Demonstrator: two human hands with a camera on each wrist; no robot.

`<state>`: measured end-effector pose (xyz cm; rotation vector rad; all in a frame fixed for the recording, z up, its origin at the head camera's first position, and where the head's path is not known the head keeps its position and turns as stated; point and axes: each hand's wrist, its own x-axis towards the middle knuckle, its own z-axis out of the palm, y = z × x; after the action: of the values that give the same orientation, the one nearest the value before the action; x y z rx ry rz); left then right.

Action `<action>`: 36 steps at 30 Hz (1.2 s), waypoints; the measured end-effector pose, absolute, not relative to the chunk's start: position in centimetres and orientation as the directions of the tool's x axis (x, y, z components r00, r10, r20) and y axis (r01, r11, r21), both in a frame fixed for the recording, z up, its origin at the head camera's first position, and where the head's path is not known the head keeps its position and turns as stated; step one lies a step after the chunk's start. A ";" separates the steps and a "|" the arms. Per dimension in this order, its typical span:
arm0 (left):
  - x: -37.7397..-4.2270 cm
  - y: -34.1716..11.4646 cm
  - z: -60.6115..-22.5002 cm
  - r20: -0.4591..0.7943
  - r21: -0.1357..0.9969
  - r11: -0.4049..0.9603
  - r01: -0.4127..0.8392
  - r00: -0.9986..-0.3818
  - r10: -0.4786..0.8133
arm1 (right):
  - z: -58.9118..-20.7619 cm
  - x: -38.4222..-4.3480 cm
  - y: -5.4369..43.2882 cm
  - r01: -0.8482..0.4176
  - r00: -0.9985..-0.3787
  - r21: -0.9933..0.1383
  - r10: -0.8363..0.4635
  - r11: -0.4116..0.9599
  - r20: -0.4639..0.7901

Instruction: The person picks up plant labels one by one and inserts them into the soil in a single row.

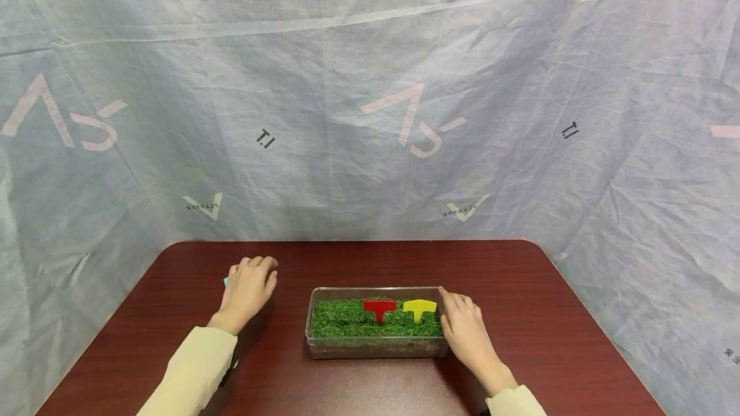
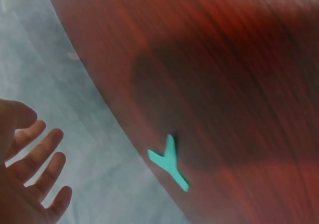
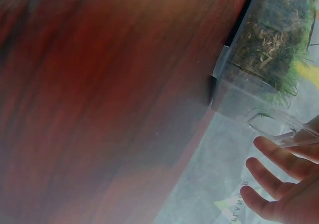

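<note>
My left hand [image 1: 245,291] is raised over the left part of the table, its fingers relaxed and holding nothing. Just beyond it in the head view peeks a teal plant label [image 1: 226,281], mostly hidden by the hand. The left wrist view shows this T-shaped label [image 2: 169,163] lying flat near the table's edge, apart from the fingers. My right hand [image 1: 467,329] rests at the right end of a clear plastic box [image 1: 378,348], fingers loosely extended and touching its rim. Artificial grass [image 1: 341,318] fills the box. A red label [image 1: 379,308] and a yellow label [image 1: 419,308] stand upright in it.
The dark red wooden table [image 1: 277,384] has rounded far corners. Grey printed cloth [image 1: 324,114] hangs behind it and along both sides. In the right wrist view, the box's clear end wall [image 3: 239,92] stands beside the right hand's fingers.
</note>
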<state>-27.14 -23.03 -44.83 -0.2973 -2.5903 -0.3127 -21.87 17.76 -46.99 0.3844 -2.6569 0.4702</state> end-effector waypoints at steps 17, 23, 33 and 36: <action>-27.7 -27.0 -47.5 0.427 0.185 0.974 0.129 -0.903 0.039 | -47.0 -21.9 17.7 -0.337 -0.876 -0.262 -0.199 0.904 0.439; -27.8 -27.9 -47.9 0.395 0.166 0.982 0.088 -0.919 0.016 | -47.2 -21.9 17.7 -0.334 -0.878 -0.265 -0.197 0.904 0.436; -27.7 -29.2 -48.9 0.309 0.203 0.979 0.023 -0.950 -0.041 | -47.2 -21.9 17.7 -0.333 -0.879 -0.262 -0.197 0.906 0.434; -27.5 -29.3 -49.0 0.282 0.218 0.976 0.010 -0.958 -0.054 | -47.2 -21.9 17.7 -0.332 -0.879 -0.263 -0.195 0.906 0.435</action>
<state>-27.54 -29.28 -49.00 0.0323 -2.8333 -0.3142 -21.90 17.70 -47.21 0.3851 -2.6631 0.4667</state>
